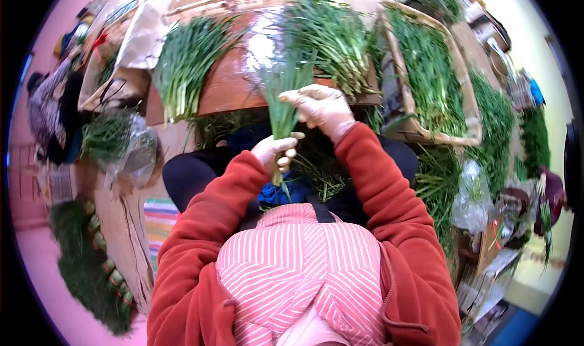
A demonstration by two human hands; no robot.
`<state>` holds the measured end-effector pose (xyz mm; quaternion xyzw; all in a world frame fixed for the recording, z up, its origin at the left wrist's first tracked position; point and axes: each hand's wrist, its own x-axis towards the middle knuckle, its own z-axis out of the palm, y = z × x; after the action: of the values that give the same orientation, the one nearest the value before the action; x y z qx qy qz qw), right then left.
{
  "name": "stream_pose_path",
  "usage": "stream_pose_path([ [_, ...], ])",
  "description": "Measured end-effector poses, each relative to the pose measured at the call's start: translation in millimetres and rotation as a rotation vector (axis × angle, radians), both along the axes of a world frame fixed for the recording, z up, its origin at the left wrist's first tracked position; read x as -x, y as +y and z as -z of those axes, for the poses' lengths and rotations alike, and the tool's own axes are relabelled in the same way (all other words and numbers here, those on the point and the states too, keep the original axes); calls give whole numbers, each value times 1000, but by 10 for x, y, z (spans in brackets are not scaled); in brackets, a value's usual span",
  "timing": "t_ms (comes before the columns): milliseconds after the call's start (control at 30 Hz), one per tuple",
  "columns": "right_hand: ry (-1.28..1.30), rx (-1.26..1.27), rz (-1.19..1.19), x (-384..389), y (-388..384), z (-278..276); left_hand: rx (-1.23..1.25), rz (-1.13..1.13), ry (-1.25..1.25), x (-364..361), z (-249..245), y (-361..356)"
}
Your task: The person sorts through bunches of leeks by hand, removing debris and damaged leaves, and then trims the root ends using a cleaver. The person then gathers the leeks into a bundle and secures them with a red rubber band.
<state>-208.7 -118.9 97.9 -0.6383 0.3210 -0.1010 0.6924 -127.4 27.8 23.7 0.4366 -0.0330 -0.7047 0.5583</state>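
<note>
1. Brown polished wooden table (228,81): at 12 o'clock from your lap, its near edge just beyond your hands.
2. Long, pale-rimmed crate (472,105), packed with green stalks: at 2 o'clock, beside the table.
3. Broad heap of green leafy stalks (331,41): on the table, between 12 and 1 o'clock, its pale ends slanting towards 4 o'clock.
4. Smaller heap of green stalks with whitish ends (182,72): on the table, between 10 and 11 o'clock, ends towards you.
5. Row of dark-green bundles with red bands (91,267): on the floor at 8 o'clock.
6. Clear crumpled plastic bag (141,157): at 9 o'clock, beside loose greens.
7. Slim bunch of green leafy stalks (283,105): in your hands, in front of your chest; leaves fan towards 12 o'clock, over the table edge in view, and narrow pale ends point towards 6 o'clock.
8. Your right hand (322,110): at the bunch's upper right side, fingers bent, thumb and forefinger at the leaves; whether they pinch them, you cannot tell from this view.
9. Your left hand (277,153): curled around the bunch's lower part, gripping it near the pale ends.
</note>
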Motion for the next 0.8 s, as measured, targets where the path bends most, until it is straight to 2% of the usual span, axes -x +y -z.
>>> stream_pose_path([
  [33,-241,126,20,30,108,120,51,11,33,-36,32,-24],
  [67,-463,271,61,95,194,254,-11,28,23,-84,122,-68],
  [100,-487,848,-25,238,213,139,30,35,42,-124,192,-93],
  [133,-566,569,-18,364,320,-37,40,47,92,-178,313,-112],
  [167,-681,740,60,415,338,-128,-8,-9,-275,-87,279,-96],
  [200,-715,726,86,513,346,-234,217,44,-134,-306,911,-122],
  [233,-685,706,140,648,351,-381,9,-89,-385,-105,644,-71],
  [267,-672,714,189,748,285,-431,-231,-85,-30,-152,252,-50],
  [300,-682,514,237,923,230,-478,-5,35,22,-314,414,5],
  [333,-705,317,276,1107,182,-528,67,54,116,-300,292,4],
  [367,-655,-17,300,1320,81,-565,107,23,173,-240,123,-15],
  [400,-756,-7,429,1489,-47,-402,173,30,147,-264,51,-10],
  [467,-773,-60,730,1992,-237,-200,330,-26,140,-314,-98,-40],
  [533,-672,-115,882,2609,-360,168,464,-33,134,-419,-173,-150],
  [600,-478,-92,1135,3089,-299,406,495,-77,71,-533,-151,-312],
  [667,-418,-126,1255,3665,-138,652,495,-65,104,-671,-12,-506],
  [733,-320,-36,1494,4235,93,547,323,-87,-56,-967,184,-714],
  [800,-349,94,1713,5037,421,238,291,-65,36,-1292,467,-893],
])
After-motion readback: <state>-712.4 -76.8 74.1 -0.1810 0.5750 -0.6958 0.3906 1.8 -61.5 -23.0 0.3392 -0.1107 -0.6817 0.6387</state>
